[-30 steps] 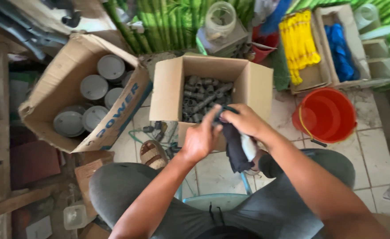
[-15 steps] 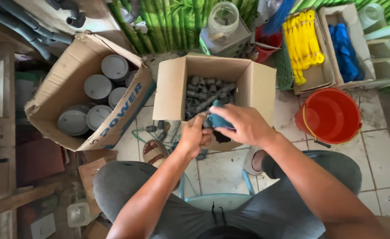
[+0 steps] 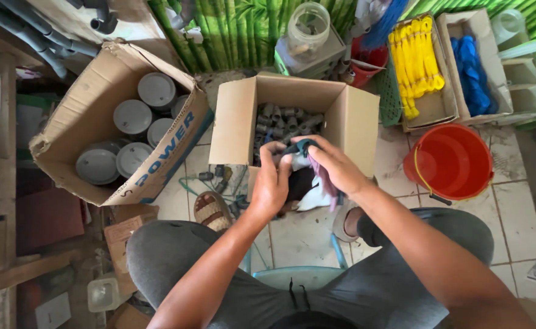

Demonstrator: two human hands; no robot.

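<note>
My left hand (image 3: 270,183) and my right hand (image 3: 333,166) meet just in front of an open cardboard box (image 3: 237,122) filled with several small grey pipe fittings (image 3: 286,119). Between the hands is a bundle of cloth (image 3: 307,176), dark, white and pinkish, which both hands grip. What the cloth wraps is hidden by my fingers. I sit with my knees in grey trousers at the frame's bottom.
A larger cardboard box (image 3: 97,109) with several grey round caps stands at left. A red bucket (image 3: 453,161) sits at right. Boxes of yellow cord (image 3: 415,61) and blue cord (image 3: 475,67) lie behind it. A clear jar (image 3: 307,27) stands at the back.
My hands with the cloth bundle have moved from my lap up to the front edge of the fittings box, and the cloth is bunched tighter.
</note>
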